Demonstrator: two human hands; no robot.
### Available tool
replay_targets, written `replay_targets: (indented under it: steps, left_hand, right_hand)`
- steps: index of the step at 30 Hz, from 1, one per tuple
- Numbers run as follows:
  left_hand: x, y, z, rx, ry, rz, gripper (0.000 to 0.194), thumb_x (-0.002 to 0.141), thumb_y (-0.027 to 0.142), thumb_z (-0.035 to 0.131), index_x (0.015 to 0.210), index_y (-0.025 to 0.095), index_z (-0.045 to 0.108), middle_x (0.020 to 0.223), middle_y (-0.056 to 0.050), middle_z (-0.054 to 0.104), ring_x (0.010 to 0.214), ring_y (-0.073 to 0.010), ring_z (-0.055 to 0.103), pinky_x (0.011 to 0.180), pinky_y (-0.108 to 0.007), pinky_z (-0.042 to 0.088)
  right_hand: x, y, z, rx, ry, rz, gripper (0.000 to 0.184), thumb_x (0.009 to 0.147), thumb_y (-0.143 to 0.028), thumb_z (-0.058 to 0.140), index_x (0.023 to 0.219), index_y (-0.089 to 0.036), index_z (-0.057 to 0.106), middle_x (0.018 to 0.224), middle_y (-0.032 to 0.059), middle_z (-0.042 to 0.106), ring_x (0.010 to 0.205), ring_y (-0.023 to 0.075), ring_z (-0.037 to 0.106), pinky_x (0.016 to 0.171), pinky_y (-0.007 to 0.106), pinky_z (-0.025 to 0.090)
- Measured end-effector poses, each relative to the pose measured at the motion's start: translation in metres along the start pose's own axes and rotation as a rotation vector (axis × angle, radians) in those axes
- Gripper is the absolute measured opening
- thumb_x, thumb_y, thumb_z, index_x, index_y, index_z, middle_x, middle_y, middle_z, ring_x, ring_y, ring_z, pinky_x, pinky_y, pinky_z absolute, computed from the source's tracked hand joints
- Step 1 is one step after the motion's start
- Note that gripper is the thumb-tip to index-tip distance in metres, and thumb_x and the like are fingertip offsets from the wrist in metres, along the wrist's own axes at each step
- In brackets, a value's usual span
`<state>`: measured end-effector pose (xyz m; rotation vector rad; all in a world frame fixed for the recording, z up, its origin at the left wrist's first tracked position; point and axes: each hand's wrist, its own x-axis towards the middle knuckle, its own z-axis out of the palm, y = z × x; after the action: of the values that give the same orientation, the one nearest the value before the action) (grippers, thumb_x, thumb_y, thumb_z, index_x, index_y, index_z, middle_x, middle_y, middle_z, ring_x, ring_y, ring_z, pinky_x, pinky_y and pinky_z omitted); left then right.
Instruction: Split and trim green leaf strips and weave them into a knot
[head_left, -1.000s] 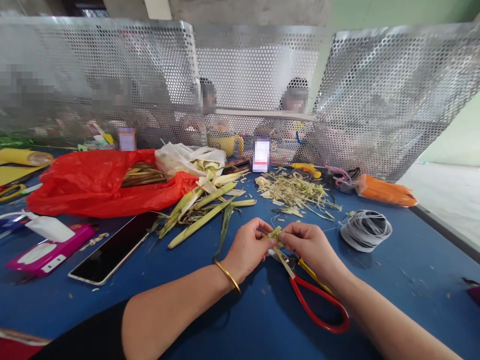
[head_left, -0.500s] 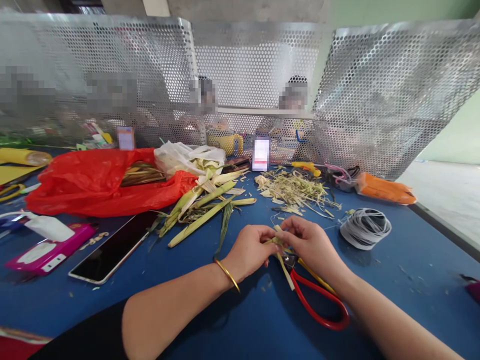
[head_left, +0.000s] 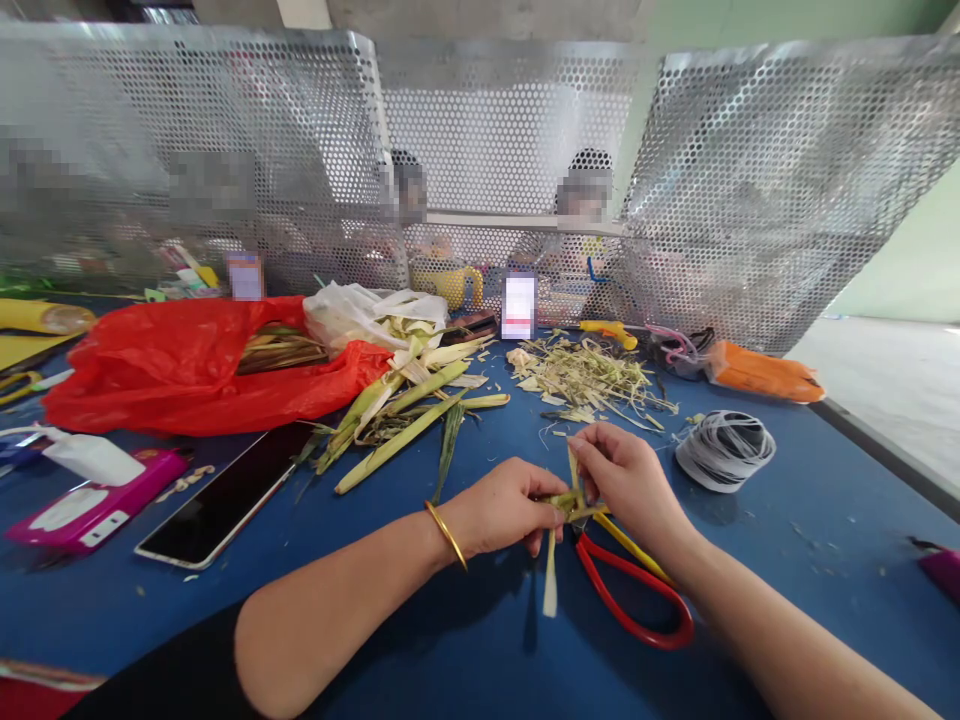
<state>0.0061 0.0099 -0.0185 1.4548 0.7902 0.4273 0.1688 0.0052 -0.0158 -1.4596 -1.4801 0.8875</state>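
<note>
Between thumb and fingers, my left hand [head_left: 510, 508] pinches a small bundle of green-yellow corn husk [head_left: 568, 503]. A pale strip [head_left: 550, 580] hangs down from it, below my left fingers. My right hand [head_left: 616, 465] is closed on another husk strip [head_left: 574, 468], which rises from the bundle's right end. Under my hands on the table lies a red-handled pair of scissors [head_left: 637, 632], its blades mostly hidden. A yellow handle [head_left: 637, 552] runs beside it, partly covered by my right wrist.
Corn husks [head_left: 405, 440] lie by a red plastic bag [head_left: 150, 370] on the blue table. Husk scraps [head_left: 592, 375] are heaped beyond my hands. White thread [head_left: 725, 450] stands right, a dark phone [head_left: 225, 500] and a magenta power bank [head_left: 97, 505] left. A perforated metal screen [head_left: 510, 120] closes the back.
My hands have drawn slightly apart. The right has pulled a husk strip upward from the bundle, and the pale strip that slanted over the scissors now hangs straight down under my left hand.
</note>
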Motion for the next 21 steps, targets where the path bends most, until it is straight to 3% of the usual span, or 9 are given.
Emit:
replay_targets:
  steps: [7,10,14,18,21]
  left_hand:
    - [-0.005,0.006,-0.006,0.131,-0.028,0.028,0.010,0.068,0.016,0.054,0.061,0.015,0.061,0.049,0.005,0.046,0.048,-0.0086,0.038,0.050,-0.023,0.026]
    - [-0.006,0.009,-0.007,0.124,0.002,0.050,0.014,0.069,0.023,0.060,0.059,0.014,0.062,0.054,0.004,0.047,0.055,-0.0092,0.036,0.054,-0.025,0.024]
    - [-0.006,0.006,0.000,0.201,0.057,0.026,0.037,0.076,0.045,0.061,0.057,0.014,0.061,0.050,0.004,0.046,0.052,-0.0095,0.034,0.052,-0.026,0.024]
    - [-0.007,0.000,0.010,0.286,0.030,0.031,0.036,0.077,0.043,0.061,0.056,0.015,0.059,0.049,0.004,0.046,0.050,-0.0090,0.036,0.050,-0.025,0.023]
    - [-0.009,0.002,0.011,0.274,0.045,0.037,0.034,0.078,0.040,0.061,0.056,0.015,0.060,0.050,0.004,0.048,0.050,-0.0090,0.037,0.050,-0.025,0.024]
  right_hand:
    - [0.000,-0.008,0.003,0.368,0.047,0.118,0.034,0.071,-0.047,0.068,0.061,-0.019,0.051,0.047,-0.0055,0.053,0.040,0.0094,0.052,0.043,0.020,0.040]
    - [0.000,-0.010,0.003,0.401,0.067,0.142,0.037,0.068,-0.049,0.071,0.062,-0.018,0.052,0.047,-0.0052,0.055,0.039,0.0091,0.053,0.042,0.020,0.040]
    - [-0.003,-0.011,0.004,0.424,0.036,0.114,0.036,0.070,-0.048,0.071,0.065,-0.018,0.052,0.049,-0.0061,0.055,0.040,0.0095,0.056,0.042,0.019,0.042]
    - [-0.008,-0.011,0.010,0.445,-0.020,0.076,0.032,0.074,-0.042,0.069,0.062,-0.019,0.050,0.046,-0.0071,0.052,0.036,0.0078,0.050,0.039,0.018,0.038]
    - [-0.007,-0.011,0.008,0.442,0.012,0.042,0.031,0.077,-0.043,0.066,0.065,-0.019,0.050,0.048,-0.0070,0.052,0.038,0.0084,0.050,0.041,0.020,0.039]
